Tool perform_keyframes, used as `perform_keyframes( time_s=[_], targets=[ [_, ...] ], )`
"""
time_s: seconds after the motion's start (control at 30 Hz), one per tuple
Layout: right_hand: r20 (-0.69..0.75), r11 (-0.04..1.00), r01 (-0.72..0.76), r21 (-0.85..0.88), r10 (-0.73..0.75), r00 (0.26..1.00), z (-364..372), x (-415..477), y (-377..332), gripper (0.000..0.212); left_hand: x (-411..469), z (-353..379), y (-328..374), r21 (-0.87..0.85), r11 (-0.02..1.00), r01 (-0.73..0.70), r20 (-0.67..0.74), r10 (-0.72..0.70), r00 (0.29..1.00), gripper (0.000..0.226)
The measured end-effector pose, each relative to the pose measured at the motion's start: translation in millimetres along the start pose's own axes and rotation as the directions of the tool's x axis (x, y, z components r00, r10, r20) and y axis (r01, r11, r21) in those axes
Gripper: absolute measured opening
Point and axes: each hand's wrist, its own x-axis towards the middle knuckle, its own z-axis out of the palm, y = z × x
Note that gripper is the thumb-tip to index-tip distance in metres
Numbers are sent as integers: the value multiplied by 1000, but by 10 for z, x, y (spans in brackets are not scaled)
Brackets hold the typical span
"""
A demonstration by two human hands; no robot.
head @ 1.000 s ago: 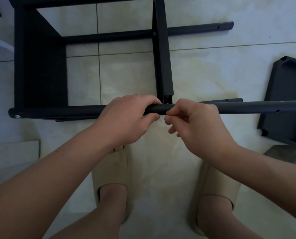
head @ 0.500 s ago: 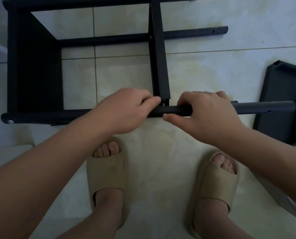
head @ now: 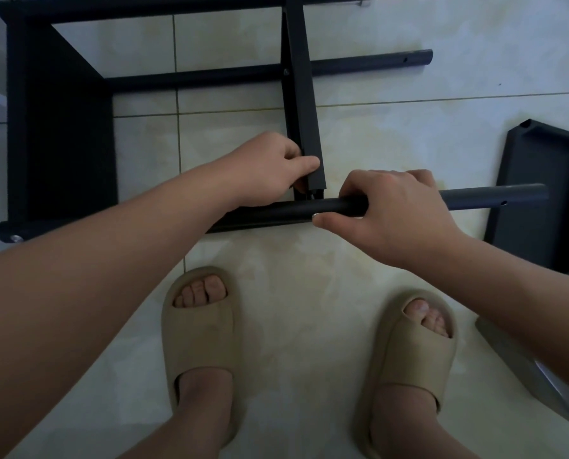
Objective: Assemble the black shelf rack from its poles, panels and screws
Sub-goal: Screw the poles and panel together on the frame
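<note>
Left hand pinches the middle panel; right hand grips the pole, thumb on screw. Align holes before tightening.

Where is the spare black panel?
Head view: the spare panel lies on the floor at far right, by the tip of the pole the right hand grips.

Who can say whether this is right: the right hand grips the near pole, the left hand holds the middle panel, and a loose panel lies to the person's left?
One slip: the head view shows the loose panel lying to the person's right. The right hand does grip the near pole, and the left hand holds the middle panel.
</note>
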Motion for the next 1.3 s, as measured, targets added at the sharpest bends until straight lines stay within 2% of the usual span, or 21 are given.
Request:
perform_keyframes(
  time_s=[0.5, 0.87, 1.3],
  targets=[
    [-9, 1000, 2, -9, -2, 1000, -2, 66, 51, 50, 52, -2, -4, 38, 999, -7, -17, 8, 1000, 48],
    [-1, 1000, 5, -21, -5, 1000, 2, 81, 82, 49, 60, -30, 8, 61, 998, 6, -6, -5, 1000, 43],
    [71, 998, 8, -58, -4, 997, 4, 190, 56, 48, 69, -58, -4, 56, 998, 22, 27, -24, 999, 41]
  ],
)
